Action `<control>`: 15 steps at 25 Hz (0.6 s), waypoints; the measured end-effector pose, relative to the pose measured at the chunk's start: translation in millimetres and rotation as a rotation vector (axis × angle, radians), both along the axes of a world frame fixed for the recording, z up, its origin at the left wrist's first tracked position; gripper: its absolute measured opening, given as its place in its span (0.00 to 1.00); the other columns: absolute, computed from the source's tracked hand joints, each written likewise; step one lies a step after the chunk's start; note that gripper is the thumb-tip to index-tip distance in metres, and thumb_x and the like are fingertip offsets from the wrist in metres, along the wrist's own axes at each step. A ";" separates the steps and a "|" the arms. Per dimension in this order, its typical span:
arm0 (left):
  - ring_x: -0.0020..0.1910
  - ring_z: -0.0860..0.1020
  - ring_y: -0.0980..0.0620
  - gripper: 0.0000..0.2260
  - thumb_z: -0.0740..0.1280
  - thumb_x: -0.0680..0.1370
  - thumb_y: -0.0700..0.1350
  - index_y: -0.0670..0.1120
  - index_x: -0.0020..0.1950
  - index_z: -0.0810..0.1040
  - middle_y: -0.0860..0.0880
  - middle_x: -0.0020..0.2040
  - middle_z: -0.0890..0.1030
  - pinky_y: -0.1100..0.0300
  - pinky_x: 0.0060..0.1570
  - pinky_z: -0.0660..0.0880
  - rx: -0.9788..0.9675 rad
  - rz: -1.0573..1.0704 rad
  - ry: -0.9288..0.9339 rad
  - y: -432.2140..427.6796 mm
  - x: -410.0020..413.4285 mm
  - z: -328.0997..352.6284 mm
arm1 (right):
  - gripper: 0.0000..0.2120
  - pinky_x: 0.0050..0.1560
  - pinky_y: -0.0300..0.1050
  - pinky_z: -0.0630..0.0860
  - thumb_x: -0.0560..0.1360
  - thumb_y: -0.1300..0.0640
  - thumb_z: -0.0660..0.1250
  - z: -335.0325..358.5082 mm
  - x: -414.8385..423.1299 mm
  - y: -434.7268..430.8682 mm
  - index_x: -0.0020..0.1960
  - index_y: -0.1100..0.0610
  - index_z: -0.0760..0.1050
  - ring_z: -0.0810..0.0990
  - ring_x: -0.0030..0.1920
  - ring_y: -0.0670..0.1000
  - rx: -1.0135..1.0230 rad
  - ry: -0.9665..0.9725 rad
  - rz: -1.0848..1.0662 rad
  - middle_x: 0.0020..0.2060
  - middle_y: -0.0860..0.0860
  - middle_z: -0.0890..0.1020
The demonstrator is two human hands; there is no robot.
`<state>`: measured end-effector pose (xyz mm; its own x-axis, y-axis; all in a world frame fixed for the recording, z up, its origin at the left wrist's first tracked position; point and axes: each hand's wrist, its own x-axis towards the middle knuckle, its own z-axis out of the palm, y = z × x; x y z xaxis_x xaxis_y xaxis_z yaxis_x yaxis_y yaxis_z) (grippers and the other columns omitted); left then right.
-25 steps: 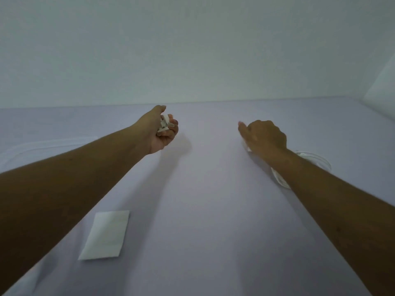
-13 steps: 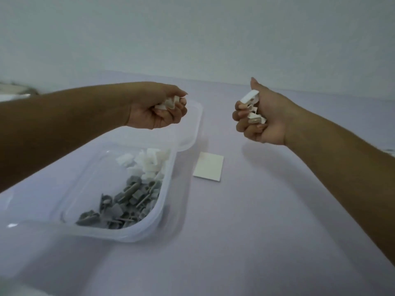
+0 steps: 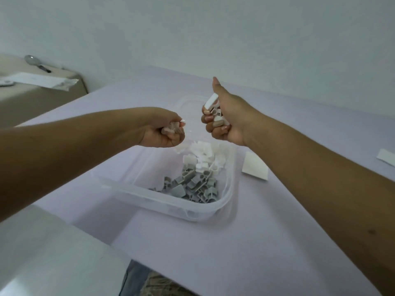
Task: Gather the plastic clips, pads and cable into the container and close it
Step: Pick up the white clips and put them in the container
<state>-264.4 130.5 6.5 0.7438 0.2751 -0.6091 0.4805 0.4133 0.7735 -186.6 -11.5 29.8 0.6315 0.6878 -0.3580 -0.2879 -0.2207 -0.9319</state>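
No lettering, brand or number can be read (the paper sheets at far left are too blurred).

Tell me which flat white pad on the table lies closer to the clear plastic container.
The flat white pad just right of the clear plastic container wall; the other white pad lies far off at the frame's right edge, cut off.
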 end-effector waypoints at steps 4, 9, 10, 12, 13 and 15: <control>0.18 0.68 0.57 0.11 0.57 0.82 0.45 0.43 0.42 0.70 0.48 0.31 0.69 0.71 0.15 0.60 0.381 -0.137 0.143 11.0 -14.8 5.8 | 0.29 0.19 0.33 0.54 0.76 0.31 0.53 -9.4 -10.9 19.8 0.35 0.56 0.67 0.61 0.23 0.46 -0.152 -0.177 0.048 0.26 0.50 0.69; 0.20 0.71 0.55 0.11 0.58 0.82 0.47 0.42 0.46 0.73 0.46 0.34 0.72 0.70 0.16 0.63 0.422 -0.239 0.233 24.3 -35.6 12.6 | 0.29 0.16 0.33 0.56 0.77 0.33 0.51 -21.1 -20.5 39.0 0.35 0.57 0.67 0.64 0.20 0.46 -0.228 0.040 0.089 0.25 0.51 0.70; 0.21 0.71 0.55 0.11 0.58 0.82 0.47 0.42 0.46 0.73 0.46 0.34 0.72 0.70 0.16 0.64 0.360 -0.211 0.215 25.2 -37.0 13.1 | 0.29 0.16 0.32 0.56 0.77 0.33 0.51 -21.9 -20.6 43.0 0.36 0.57 0.67 0.65 0.19 0.46 -0.231 0.087 0.080 0.26 0.51 0.71; 0.22 0.71 0.53 0.11 0.57 0.83 0.46 0.41 0.47 0.72 0.45 0.34 0.71 0.69 0.17 0.66 0.228 -0.133 0.173 24.2 -37.6 13.0 | 0.28 0.16 0.32 0.59 0.76 0.32 0.51 -21.7 -21.9 50.0 0.37 0.57 0.67 0.68 0.20 0.47 -0.214 0.189 0.036 0.27 0.53 0.72; 0.24 0.72 0.52 0.11 0.56 0.83 0.46 0.40 0.49 0.72 0.44 0.34 0.72 0.69 0.18 0.69 0.142 -0.071 0.145 22.5 -38.3 13.1 | 0.28 0.17 0.32 0.61 0.76 0.33 0.50 -21.5 -23.4 53.8 0.38 0.58 0.66 0.70 0.22 0.48 -0.197 0.245 -0.005 0.28 0.54 0.73; 0.31 0.74 0.50 0.13 0.53 0.83 0.47 0.38 0.55 0.71 0.42 0.40 0.75 0.63 0.27 0.78 -0.025 0.086 0.070 20.1 -39.7 12.1 | 0.29 0.22 0.36 0.70 0.77 0.34 0.50 -22.3 -25.2 61.8 0.37 0.60 0.66 0.72 0.26 0.51 -0.135 0.363 -0.107 0.30 0.56 0.74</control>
<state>-304.1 150.5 18.5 0.6736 0.3202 -0.6661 0.4948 0.4741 0.7283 -211.8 50.4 7.5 0.5130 0.5565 -0.6535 -0.6206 -0.2854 -0.7303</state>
